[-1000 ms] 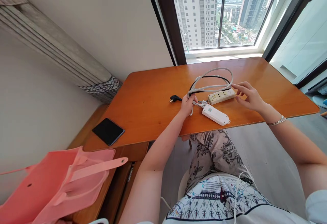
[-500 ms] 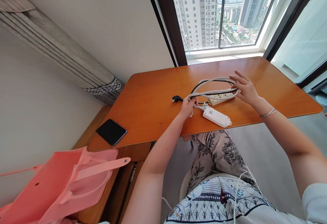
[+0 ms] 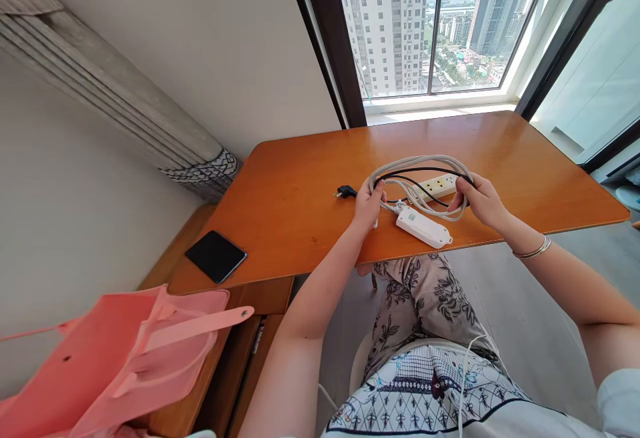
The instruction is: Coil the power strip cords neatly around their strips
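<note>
Looped white and black cables [image 3: 425,160] are stretched between my two hands above the wooden table. My left hand [image 3: 369,203] is closed round the left end of the loops. At the right end, my right hand [image 3: 477,199] grips the loops with its fingers curled in. A white power strip [image 3: 424,227] lies near the table's front edge, below the cables. Behind it rests a cream power strip [image 3: 440,186], partly crossed by the cables. A black plug [image 3: 346,191] lies on the table left of my left hand.
The orange-brown table [image 3: 295,205] carries a black phone [image 3: 216,256] at its left corner. An open pink bag [image 3: 150,351] sits at the lower left beside wooden drawers. A window [image 3: 440,38] and a curtain [image 3: 125,98] stand beyond the table.
My right hand has moved down and gone from loosely spread fingers to a grip on the cables. The loops have opened wider, uncovering more of the cream strip.
</note>
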`<state>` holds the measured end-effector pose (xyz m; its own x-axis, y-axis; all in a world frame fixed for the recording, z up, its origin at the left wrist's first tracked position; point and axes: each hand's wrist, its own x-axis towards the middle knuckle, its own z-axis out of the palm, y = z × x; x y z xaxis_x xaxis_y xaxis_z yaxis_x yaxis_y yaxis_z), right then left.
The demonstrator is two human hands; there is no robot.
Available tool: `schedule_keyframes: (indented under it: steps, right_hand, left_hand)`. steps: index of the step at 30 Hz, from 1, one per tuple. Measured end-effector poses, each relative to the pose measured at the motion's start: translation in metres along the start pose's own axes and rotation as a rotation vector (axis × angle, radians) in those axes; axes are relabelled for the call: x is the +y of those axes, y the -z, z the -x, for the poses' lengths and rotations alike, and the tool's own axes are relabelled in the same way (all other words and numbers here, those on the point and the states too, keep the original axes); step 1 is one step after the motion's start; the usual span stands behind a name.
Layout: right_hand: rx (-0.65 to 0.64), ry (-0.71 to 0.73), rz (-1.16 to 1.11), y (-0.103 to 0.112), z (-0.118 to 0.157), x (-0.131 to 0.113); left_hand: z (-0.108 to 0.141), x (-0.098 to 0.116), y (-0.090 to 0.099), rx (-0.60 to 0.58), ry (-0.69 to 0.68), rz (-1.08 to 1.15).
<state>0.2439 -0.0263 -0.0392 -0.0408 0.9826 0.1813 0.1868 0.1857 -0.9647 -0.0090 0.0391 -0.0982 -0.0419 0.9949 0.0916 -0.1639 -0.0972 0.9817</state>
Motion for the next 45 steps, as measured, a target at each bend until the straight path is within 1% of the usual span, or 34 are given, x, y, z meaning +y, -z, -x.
schedule_keyframes:
  steps: [5,7,9,13,18,22,24,29,31,33,35,37,39,40,42,45]
  right_hand:
    - [0.001,-0.349,-0.380,-0.013,0.010,-0.013]
    - [0.022,-0.438,-0.485,-0.014,0.013,-0.016]
    - [0.049,-0.456,-0.565,-0.013,0.014,-0.018]
    - [0.101,-0.427,-0.692,-0.008,0.013,-0.024]
    - [0.192,-0.539,-0.865,0.002,0.002,-0.032]
    - [0.273,-0.607,-1.000,0.011,-0.006,-0.032]
    - [0.326,-0.598,-1.072,0.013,-0.009,-0.029]
    - [0.519,-0.548,-1.165,0.010,-0.018,-0.016]
    - [0.576,-0.556,-1.170,0.007,-0.023,-0.011]
    - [0.615,-0.558,-1.162,0.006,-0.028,-0.006]
    - [0.635,-0.553,-1.146,0.005,-0.031,-0.002]
    - [0.637,-0.538,-1.124,0.005,-0.032,0.003]
    - [0.614,-0.500,-1.065,0.006,-0.034,0.007]
    - [0.592,-0.473,-1.020,0.008,-0.035,0.009]
    - [0.551,-0.419,-0.928,0.010,-0.037,0.012]
    - [0.538,-0.353,-0.864,0.007,-0.038,0.012]
  left_hand:
    - [0.000,-0.003,-0.003,0.028,-0.054,0.040]
    - [-0.001,-0.005,-0.003,0.027,-0.063,0.021]
    - [-0.002,-0.005,-0.002,0.029,-0.076,-0.001]
    - [-0.004,-0.005,0.001,0.017,-0.110,-0.080]
    - [-0.008,-0.002,0.009,-0.072,-0.120,-0.193]
    - [-0.013,-0.002,0.021,-0.129,-0.172,-0.305]
    - [-0.015,-0.001,0.028,-0.161,-0.172,-0.404]
    - [-0.014,0.008,0.044,-0.230,-0.100,-0.654]
    - [-0.012,0.013,0.047,-0.266,-0.072,-0.708]
    - [-0.010,0.019,0.047,-0.300,-0.050,-0.713]
    - [-0.007,0.024,0.046,-0.322,0.007,-0.631]
    - [-0.004,0.030,0.043,-0.342,0.130,-0.477]
    - [0.001,0.035,0.039,-0.372,0.259,-0.303]
    - [0.004,0.038,0.037,-0.384,0.300,-0.227]
    - [0.012,0.042,0.031,-0.385,0.323,-0.113]
    - [0.024,0.046,0.018,-0.336,0.253,-0.071]
